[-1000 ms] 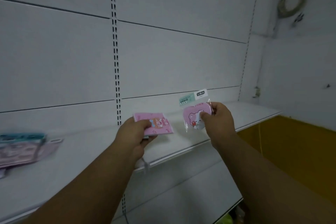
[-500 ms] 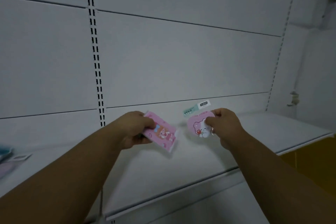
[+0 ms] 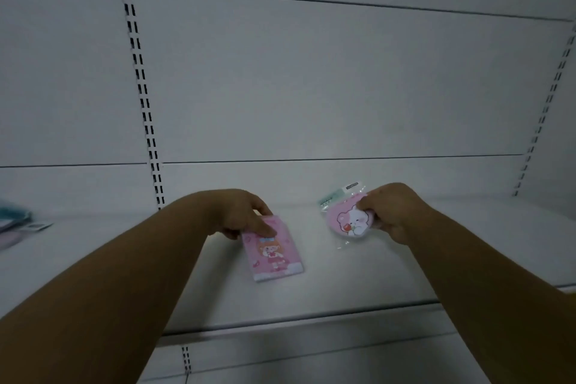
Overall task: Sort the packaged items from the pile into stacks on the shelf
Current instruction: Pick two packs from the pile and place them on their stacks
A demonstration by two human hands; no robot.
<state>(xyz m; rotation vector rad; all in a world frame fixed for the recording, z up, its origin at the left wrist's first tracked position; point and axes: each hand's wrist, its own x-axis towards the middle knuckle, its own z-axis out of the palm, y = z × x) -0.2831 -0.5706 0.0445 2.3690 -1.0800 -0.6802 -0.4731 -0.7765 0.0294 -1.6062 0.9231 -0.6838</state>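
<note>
A pink rectangular packet [image 3: 274, 251] with a cartoon girl lies flat on the white shelf [image 3: 358, 287], near its middle. My left hand [image 3: 240, 212] rests on the packet's far end, fingertips pinching it. To the right, my right hand [image 3: 392, 212] holds a pink heart-shaped packet [image 3: 347, 221] with a white bear, in clear wrap with a green header card, just above or touching the shelf. Part of the pile [image 3: 12, 221] shows blurred at the far left edge.
The white slotted back panel [image 3: 311, 87] rises behind the shelf, with upright slot rails [image 3: 140, 87] at left and right. A lower shelf level [image 3: 311, 362] shows below the front edge.
Both hands have moved down to the shelf. The rectangular packet went from held in the air to lying flat. The view has shifted left and closer, and the pile has slid nearly out of view.
</note>
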